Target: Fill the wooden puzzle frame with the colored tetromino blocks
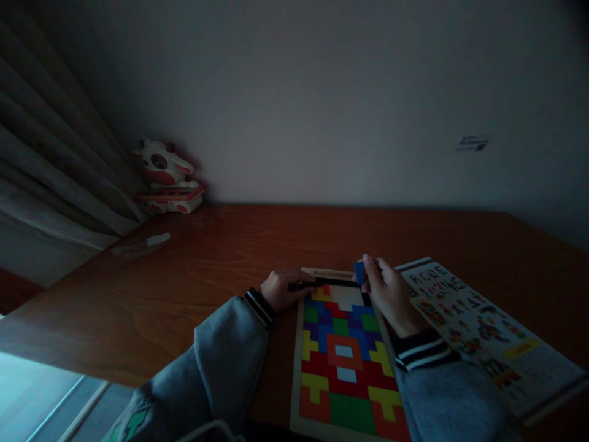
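A wooden puzzle board lies on the table in front of me, filled with red, yellow, green, blue and orange block pieces. Between the thumb and fingers of my right hand is a blue puzzle piece, raised over the board's top right corner. My left hand is closed over the frame at the upper left, its fingertips partly in shadow. Just below the top edge, a pale gap and a dark strip show without pieces.
Right of the board lies a printed sheet with coloured figures, partly under my right sleeve. A cow-shaped toy stands at the back left by a curtain. A clear wrapper with a white label rests on the table.
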{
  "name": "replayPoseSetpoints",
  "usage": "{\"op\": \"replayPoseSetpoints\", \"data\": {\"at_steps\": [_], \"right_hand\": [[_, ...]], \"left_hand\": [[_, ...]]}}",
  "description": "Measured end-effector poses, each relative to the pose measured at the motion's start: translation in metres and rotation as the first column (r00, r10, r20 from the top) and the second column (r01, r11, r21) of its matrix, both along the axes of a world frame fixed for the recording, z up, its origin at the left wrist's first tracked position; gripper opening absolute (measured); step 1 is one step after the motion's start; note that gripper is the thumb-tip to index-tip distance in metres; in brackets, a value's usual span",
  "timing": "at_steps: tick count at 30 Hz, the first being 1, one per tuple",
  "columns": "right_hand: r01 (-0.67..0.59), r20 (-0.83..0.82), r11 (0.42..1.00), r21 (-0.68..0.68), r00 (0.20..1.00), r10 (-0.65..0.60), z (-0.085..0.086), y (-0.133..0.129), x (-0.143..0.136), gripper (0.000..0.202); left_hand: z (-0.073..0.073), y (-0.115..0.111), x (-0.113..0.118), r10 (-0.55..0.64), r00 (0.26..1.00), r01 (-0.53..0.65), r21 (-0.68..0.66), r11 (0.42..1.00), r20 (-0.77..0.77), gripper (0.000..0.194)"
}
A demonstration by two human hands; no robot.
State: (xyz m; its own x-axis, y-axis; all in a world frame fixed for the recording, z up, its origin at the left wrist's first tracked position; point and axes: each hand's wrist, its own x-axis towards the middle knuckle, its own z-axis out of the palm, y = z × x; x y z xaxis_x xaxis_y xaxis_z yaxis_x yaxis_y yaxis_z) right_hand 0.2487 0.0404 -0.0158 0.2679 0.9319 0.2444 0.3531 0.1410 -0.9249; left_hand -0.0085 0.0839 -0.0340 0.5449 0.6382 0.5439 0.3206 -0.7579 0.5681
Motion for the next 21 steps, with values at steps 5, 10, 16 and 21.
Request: {"op": "replayPoseSetpoints", "data": {"at_steps": [5, 10, 16, 21], "right_hand": [[-0.033, -0.234, 0.998, -0.058, 0.972, 0.018, -0.009, 0.008, 0.000, 0.058], [-0.105, -0.226, 0.995, -0.002, 0.969, 0.101, -0.019, 0.012, 0.003, 0.055], [-0.187, -0.095, 0.982, -0.007, 0.978, 0.186, -0.014, 0.005, 0.001, 0.048], [-0.191, -0.218, 0.982, -0.014, 0.959, 0.183, -0.011, 0.003, -0.003, 0.054]], "left_hand": [[-0.002, 0.003, -0.001, 0.146, 0.987, -0.136, -0.131, 0.982, 0.072, 0.022], [-0.004, 0.007, 0.000, 0.280, 0.939, -0.198, -0.355, 0.914, 0.198, 0.034], [0.002, 0.009, 0.002, 0.326, 0.883, -0.134, -0.485, 0.864, 0.338, 0.041], [0.004, 0.008, 0.003, 0.338, 0.877, -0.151, -0.472, 0.869, 0.341, 0.038]]}}
